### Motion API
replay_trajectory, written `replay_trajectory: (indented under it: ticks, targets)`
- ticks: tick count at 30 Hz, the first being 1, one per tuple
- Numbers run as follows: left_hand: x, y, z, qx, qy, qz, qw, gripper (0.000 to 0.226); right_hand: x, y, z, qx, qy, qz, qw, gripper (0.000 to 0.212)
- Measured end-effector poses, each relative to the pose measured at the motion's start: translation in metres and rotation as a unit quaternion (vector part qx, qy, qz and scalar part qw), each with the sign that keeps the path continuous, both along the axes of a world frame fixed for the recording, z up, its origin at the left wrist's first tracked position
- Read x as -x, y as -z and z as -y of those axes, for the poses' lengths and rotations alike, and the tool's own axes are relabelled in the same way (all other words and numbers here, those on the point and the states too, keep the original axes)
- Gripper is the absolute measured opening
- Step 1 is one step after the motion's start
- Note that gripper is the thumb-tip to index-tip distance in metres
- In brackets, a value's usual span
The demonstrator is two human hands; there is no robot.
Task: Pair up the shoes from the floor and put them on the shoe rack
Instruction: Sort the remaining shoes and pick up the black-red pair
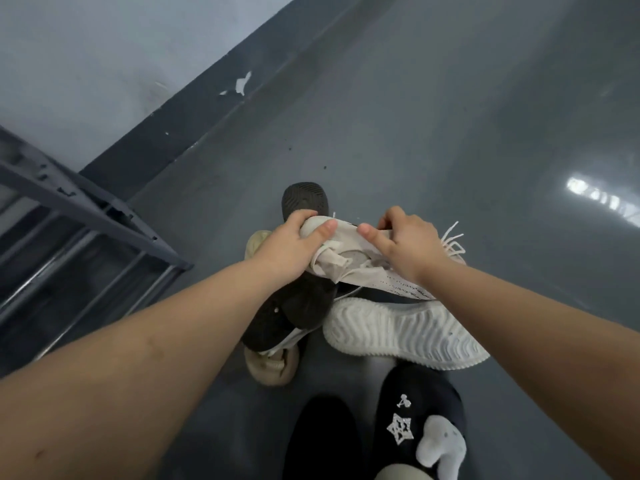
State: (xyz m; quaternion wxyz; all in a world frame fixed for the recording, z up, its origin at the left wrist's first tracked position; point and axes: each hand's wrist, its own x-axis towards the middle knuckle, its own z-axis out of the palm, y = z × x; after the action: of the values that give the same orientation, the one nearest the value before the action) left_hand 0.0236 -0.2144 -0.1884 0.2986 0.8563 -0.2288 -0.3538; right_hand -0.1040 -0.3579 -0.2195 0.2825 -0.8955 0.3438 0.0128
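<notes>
Here the left hand [289, 245] and the right hand [407, 244] both hold one cream shoe [349, 252], fingers curled round it in a tight grip, over a pile of shoes on the grey floor [415, 116]. A white-soled shoe [401, 332] lies just below. The shoe rack [69, 216] stands at the left.

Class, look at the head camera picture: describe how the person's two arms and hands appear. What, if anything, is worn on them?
Both forearms are bare, with no sleeves in view. The left hand and right hand wear no gloves, and no rings, watch or bracelet show. Fingernails look short and unpainted. The left forearm carries a few small marks.
</notes>
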Motion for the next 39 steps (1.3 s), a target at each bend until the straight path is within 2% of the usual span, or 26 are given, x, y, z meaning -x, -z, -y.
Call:
replay_trajectory:
  ticks: [3,8,11,14,18,26,29,31,33,36,37,39]
  targets:
    - [-0.009,-0.017,-0.037,-0.005,0.000,0.029,1.000,0.033,-0.015,-0.022,-0.025,0.051,-0.070,0.027,0.996,0.055]
    - [-0.004,-0.036,-0.113,0.027,0.034,0.042,0.998,0.040,-0.035,-0.059,-0.089,0.124,-0.222,0.028,0.967,0.073]
    - [0.003,-0.048,-0.153,0.070,-0.015,0.042,0.997,0.033,-0.048,-0.095,-0.121,0.153,-0.293,0.007,0.944,0.060]
    - [0.008,-0.066,-0.190,0.123,-0.071,0.033,0.989,0.027,-0.064,-0.133,-0.150,0.185,-0.349,-0.023,0.918,0.059]
    - [0.012,-0.090,-0.246,0.162,-0.122,0.031,0.979,0.029,-0.079,-0.170,-0.202,0.182,-0.413,-0.073,0.889,0.055]
    - [0.034,-0.098,-0.377,0.183,-0.253,0.011,0.950,0.018,-0.094,-0.190,-0.333,0.160,-0.473,-0.092,0.862,0.054]
    - [0.049,-0.095,-0.415,0.168,-0.286,-0.003,0.943,0.018,-0.082,-0.166,-0.371,0.156,-0.442,-0.040,0.883,0.058]
    - [0.061,-0.087,-0.434,0.154,-0.321,-0.020,0.934,0.016,-0.064,-0.147,-0.394,0.143,-0.378,-0.009,0.915,0.064]
    - [0.073,-0.077,-0.448,0.145,-0.371,-0.031,0.917,0.017,-0.041,-0.133,-0.418,0.093,-0.304,-0.017,0.948,0.074]
    - [0.091,-0.056,-0.458,0.145,-0.446,-0.069,0.880,0.033,-0.014,-0.120,-0.447,-0.084,-0.164,0.006,0.983,0.089]
    - [0.097,-0.048,-0.458,0.141,-0.468,-0.090,0.868,0.040,-0.008,-0.115,-0.453,-0.175,-0.112,0.022,0.978,0.094]
    - [0.111,-0.035,-0.454,0.127,-0.503,-0.141,0.843,0.054,0.002,-0.104,-0.460,-0.351,-0.020,0.026,0.936,0.099]
